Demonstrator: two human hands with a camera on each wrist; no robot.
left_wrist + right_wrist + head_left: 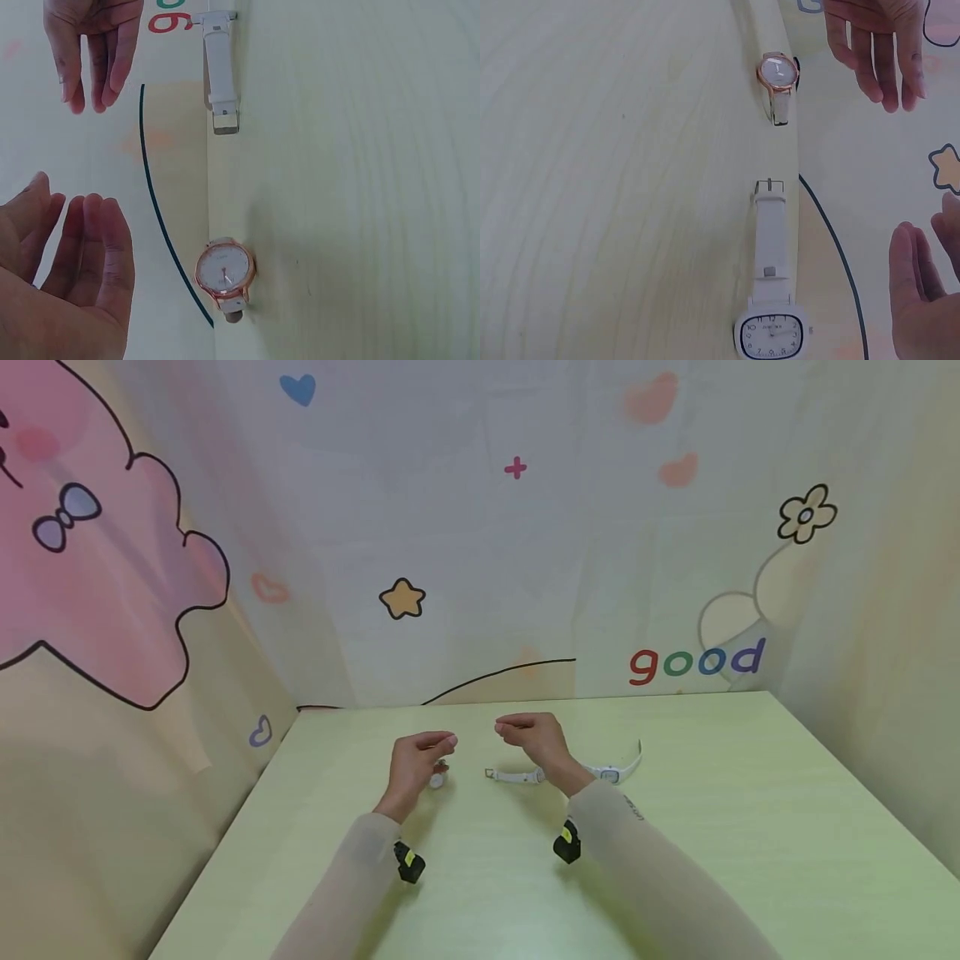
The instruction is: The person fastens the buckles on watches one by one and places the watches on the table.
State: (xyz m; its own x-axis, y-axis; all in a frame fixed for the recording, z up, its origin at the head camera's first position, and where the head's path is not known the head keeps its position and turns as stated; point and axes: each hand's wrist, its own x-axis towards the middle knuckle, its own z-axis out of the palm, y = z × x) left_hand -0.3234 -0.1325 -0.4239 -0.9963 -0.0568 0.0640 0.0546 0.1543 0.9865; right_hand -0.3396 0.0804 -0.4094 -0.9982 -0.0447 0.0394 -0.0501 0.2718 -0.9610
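Note:
My left hand (415,768) is raised over the table with nothing in its grasp, fingers extended and thumb close to them. Nearest to it lies a small rose-gold wristwatch (224,270) with a round white dial and a pale strap. Opposite, my right hand (542,742) also hangs in the air holding nothing, its fingertips towards the left hand with a gap between. Below it a white wristwatch (772,334) with a rounded-square dial lies with its buckle end to the left. Farther right, partly behind my right forearm, is another white watch (610,774) whose strap curves upward.
The pale green table (480,877) reaches back to a hanging printed cloth (465,527). More cloth (112,810) hangs along the left side. A black wrist camera (567,842) sits at my right cuff and another camera (408,862) at my left.

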